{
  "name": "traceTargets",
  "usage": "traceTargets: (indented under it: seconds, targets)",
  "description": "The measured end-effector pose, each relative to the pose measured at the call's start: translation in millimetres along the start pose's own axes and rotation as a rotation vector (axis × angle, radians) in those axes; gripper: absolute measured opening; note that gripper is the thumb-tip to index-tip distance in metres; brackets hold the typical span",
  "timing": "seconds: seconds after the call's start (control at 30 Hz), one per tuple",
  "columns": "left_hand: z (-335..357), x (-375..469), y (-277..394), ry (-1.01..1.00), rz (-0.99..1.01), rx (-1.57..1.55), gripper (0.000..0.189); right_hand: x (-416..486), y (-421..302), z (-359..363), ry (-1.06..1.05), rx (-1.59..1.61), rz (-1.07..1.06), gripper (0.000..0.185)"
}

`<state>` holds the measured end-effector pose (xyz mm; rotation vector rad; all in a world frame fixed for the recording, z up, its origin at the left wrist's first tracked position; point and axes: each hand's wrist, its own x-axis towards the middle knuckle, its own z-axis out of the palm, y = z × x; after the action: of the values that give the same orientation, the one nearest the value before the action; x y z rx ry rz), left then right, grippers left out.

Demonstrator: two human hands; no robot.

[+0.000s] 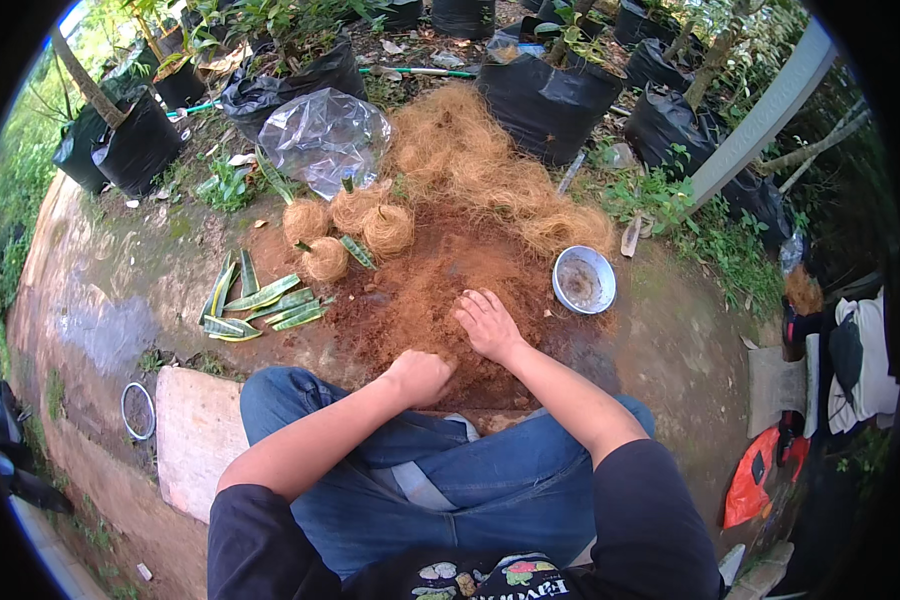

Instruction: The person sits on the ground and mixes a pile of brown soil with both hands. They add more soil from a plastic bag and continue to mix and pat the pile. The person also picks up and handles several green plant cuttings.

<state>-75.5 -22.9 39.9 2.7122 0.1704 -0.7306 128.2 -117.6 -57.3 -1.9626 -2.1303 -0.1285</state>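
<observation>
Brown coir dust (427,300) lies heaped on the ground before my crossed legs. My right hand (487,324) rests palm down on the heap, its fingers slightly spread over the loose material. Closer to my lap, my left hand (421,379) is curled at the heap's near edge; whether anything is inside it is hidden. Several fibre-wrapped balls (324,259) with short green leaf stubs sit beyond the heap to the left. Cut snake plant leaves (262,300) lie in front of them. To the right stands a pale bowl (584,280) with a wet, dirty inside.
Behind the heap spreads loose coconut fibre (480,157), beside a clear plastic bag (326,139). Black planting bags (547,105) line the back. A wire coil (137,411) lies near a flat slab (195,442) at left. A slanted metal post (765,112) and an orange-red bag (751,480) are at right.
</observation>
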Motion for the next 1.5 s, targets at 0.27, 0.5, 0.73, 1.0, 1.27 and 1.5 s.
traceTargets:
  seconds: [0.27, 0.5, 0.73, 1.0, 1.27, 1.5]
  targets:
    - [-0.8, 31.7, -6.0, 0.598, -0.133, -0.093, 0.057, -27.1, 22.0, -62.5, 0.056, 0.357, 0.212, 0.072]
    - [33.5, 80.1, -8.6, 0.703, -0.364, -0.232, 0.065, -71.0, 37.8, -14.5, 0.306, 0.627, 0.974, 0.052]
    - [47.5, 87.1, -19.4, 0.704, -0.306, -0.23, 0.061, -50.5, 11.0, 33.8, 0.472, 0.688, 0.992, 0.05]
    - [46.3, 89.9, -20.7, 0.659, -0.277, -0.204, 0.06, -9.3, 9.8, 31.3, 0.682, 1.054, 1.124, 0.048]
    - [73.4, 100.0, -44.0, 0.502, -0.191, 0.037, 0.07, 25.8, -33.2, -21.4, 0.427, 0.692, 0.636, 0.039]
    - [48.3, 35.7, -120.3, 0.559, 0.212, -0.011, 0.043, 34.5, -43.4, -15.6, 0.242, 0.173, 0.215, 0.044]
